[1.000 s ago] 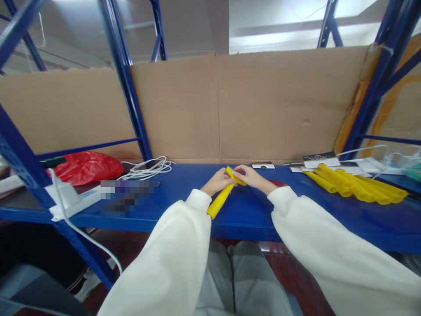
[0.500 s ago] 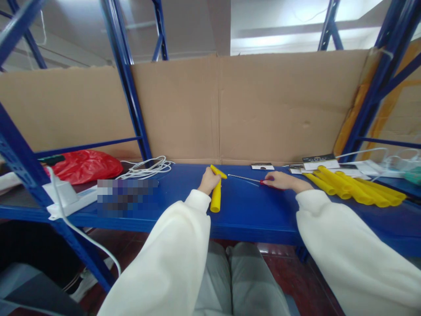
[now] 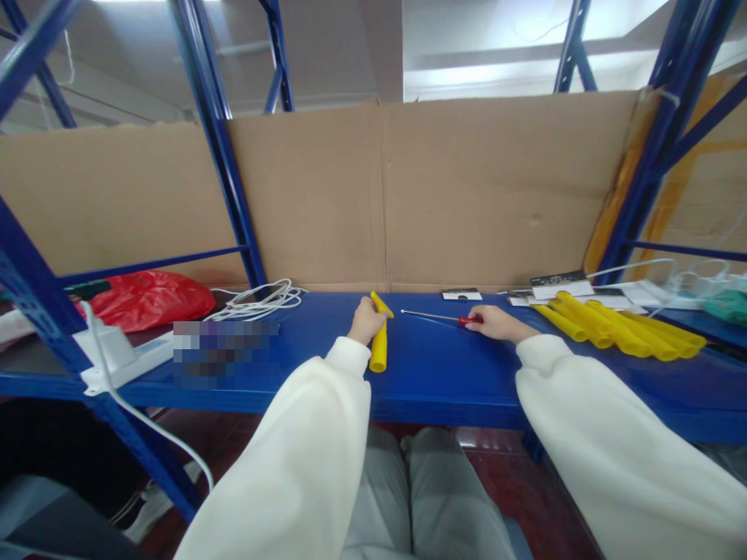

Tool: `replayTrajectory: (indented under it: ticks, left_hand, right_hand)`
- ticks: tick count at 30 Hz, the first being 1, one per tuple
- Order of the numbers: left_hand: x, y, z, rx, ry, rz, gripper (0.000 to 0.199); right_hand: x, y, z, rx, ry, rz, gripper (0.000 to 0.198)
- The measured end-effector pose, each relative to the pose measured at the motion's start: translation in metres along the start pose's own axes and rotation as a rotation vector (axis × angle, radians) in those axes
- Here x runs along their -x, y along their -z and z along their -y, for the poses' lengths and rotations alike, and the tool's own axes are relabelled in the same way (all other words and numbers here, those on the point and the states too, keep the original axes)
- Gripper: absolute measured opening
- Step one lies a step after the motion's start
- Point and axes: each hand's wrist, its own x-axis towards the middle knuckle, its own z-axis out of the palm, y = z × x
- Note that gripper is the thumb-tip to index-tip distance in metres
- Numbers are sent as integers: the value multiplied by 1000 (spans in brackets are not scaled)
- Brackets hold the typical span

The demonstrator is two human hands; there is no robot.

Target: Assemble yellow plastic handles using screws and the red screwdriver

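My left hand is closed around a yellow tube, whose open round end faces the front edge of the blue shelf. A slanted yellow part shows at the tube's far end, by my thumb; my fingers partly hide how the two join. My right hand grips the red handle of a screwdriver. Its thin metal shaft points left, and the tip stays a short gap away from the yellow part.
Several yellow tubes lie in a pile at the right, beside printed cards. Another small card lies near the cardboard wall. Leftward are white cable, a power strip and a red bag.
The slanted yellow part at the tube's far end has turned to a steeper angle in my left hand. The whole view has shifted slightly; the screwdriver stays in my right hand.
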Motion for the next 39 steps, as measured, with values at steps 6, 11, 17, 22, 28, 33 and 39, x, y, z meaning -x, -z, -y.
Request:
replayTrajectory:
  ticks: [6,11,17,22,28,33,39]
  left_hand:
    - [8,2,-10,-50,33,8,36]
    - [9,3,-10,-71,7,-8,38]
    - [11,3,-12,-69,7,-8,36]
    - [13,5,-14,-58,-13,4,34]
    - [15,5,-15,-73,-25,6,33]
    - [14,4,-14,-66,-39,11,33]
    - [16,4,-15,-43,-40,13,35]
  right_hand:
    - [-1,1,0,7,48,-124,12]
    - [-2,2,1,-72,132,-241,17]
    - [-1,1,2,-99,173,-255,17]
    - [0,1,6,-110,171,-244,16]
    - [0,1,8,-127,189,-233,16]
    - [0,1,6,-136,207,-240,16]
    - [0,1,7,-130,192,-238,14]
